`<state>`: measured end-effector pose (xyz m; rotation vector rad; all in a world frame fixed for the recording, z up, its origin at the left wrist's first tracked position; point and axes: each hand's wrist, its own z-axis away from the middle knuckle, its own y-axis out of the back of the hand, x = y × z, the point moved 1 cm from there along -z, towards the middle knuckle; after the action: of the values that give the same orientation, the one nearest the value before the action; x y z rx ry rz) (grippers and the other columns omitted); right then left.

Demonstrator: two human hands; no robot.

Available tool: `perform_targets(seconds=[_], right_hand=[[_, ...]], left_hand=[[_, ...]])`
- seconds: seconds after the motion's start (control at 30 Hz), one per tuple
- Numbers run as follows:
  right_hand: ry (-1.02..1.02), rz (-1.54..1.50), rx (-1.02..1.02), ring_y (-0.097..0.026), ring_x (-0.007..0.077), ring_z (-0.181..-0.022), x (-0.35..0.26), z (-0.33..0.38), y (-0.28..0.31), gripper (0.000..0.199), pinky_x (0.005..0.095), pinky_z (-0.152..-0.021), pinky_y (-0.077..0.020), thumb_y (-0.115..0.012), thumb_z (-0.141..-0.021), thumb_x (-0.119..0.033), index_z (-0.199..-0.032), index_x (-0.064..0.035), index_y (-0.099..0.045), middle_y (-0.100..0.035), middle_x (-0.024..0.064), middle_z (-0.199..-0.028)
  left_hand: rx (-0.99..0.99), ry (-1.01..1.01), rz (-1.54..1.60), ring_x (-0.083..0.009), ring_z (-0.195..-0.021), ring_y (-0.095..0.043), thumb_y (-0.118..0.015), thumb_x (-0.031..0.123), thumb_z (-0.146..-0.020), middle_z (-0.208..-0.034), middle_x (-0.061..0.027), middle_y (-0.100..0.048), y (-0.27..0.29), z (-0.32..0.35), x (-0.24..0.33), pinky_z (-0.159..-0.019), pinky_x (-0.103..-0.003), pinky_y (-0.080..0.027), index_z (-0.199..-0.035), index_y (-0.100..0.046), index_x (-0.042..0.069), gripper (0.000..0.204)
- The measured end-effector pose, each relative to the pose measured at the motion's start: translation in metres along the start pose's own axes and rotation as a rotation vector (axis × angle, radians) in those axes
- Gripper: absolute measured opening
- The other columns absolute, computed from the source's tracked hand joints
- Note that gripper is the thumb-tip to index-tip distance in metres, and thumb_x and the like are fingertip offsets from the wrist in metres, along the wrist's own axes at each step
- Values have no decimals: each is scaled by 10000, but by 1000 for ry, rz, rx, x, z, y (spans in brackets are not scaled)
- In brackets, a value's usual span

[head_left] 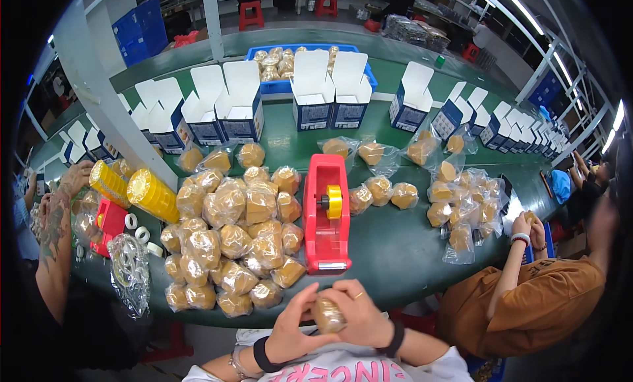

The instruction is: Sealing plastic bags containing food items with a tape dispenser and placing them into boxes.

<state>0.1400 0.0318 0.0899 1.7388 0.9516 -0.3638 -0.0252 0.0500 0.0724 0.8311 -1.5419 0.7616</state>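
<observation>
Close to my body, in front of the table edge, both my hands hold a brown, roundish lump wrapped in clear plastic [328, 316]. My left hand [292, 322] cups its left side, fingers curled round it. From the right, my right hand [362, 318] presses the wrapping, with a ring on one finger. Just beyond them stands a red tape dispenser [316, 233] with a yellow tape roll [335, 202] on it. A heap of similar wrapped brown lumps [234, 240] lies to its left, and more wrapped lumps [465, 197] lie to the right.
Open white-and-blue boxes [313, 101] line the far side of the green table [395, 250]. A blue crate [310, 50] of lumps stands behind them. Yellow tape rolls [151, 196] are stacked left by a white post [109, 85]. Co-workers [527, 303] sit on both sides.
</observation>
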Motion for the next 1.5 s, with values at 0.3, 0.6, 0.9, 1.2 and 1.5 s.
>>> perform_targets(seconds=[0.3,0.6,0.9,1.2,1.5], right_hand=[[-93,35,-370,-603,186,-920,85,-291,81,558,304,-814,-477,-779,-655,-241,-1106,9,-566,-622,118,-1013],[-31,183,-665,-612,239,-947,167,-358,-2,526,335,-844,-468,-738,-697,-246,-1144,-15,-584,-638,155,-1053],[55,155,-463,-597,315,-960,171,-286,21,251,372,-829,-460,-513,-847,-133,-1063,-39,-601,-635,169,-983],[-65,201,-237,-577,300,-769,56,-187,145,162,361,-688,-459,-436,-878,-107,-834,-9,-557,-588,145,-792],[-233,-10,-593,-612,294,-737,50,-20,85,117,370,-658,-472,-477,-853,-116,-831,-32,-555,-617,126,-769]], left_hand=[[2,-276,-144,-350,-1177,-480,-779,168,-699,-1384,-226,-299,62,-6,26,-973,-394,-405,-1393,-200,-2,920],[107,-132,-112,-272,-1068,-556,-605,19,-818,-1258,-189,-481,108,3,28,-859,-382,-456,-1424,-216,58,720],[68,-181,-167,-276,-975,-604,-628,25,-787,-1113,-181,-579,97,-8,41,-827,-352,-473,-1363,-319,25,654],[-121,-412,-479,-296,-1004,-592,-651,90,-796,-1126,-183,-571,16,7,51,-844,-357,-470,-1349,-348,30,632],[58,-337,-650,-362,-1104,-518,-741,105,-690,-1252,-231,-470,-83,-11,10,-941,-370,-426,-1327,-339,-31,765]])
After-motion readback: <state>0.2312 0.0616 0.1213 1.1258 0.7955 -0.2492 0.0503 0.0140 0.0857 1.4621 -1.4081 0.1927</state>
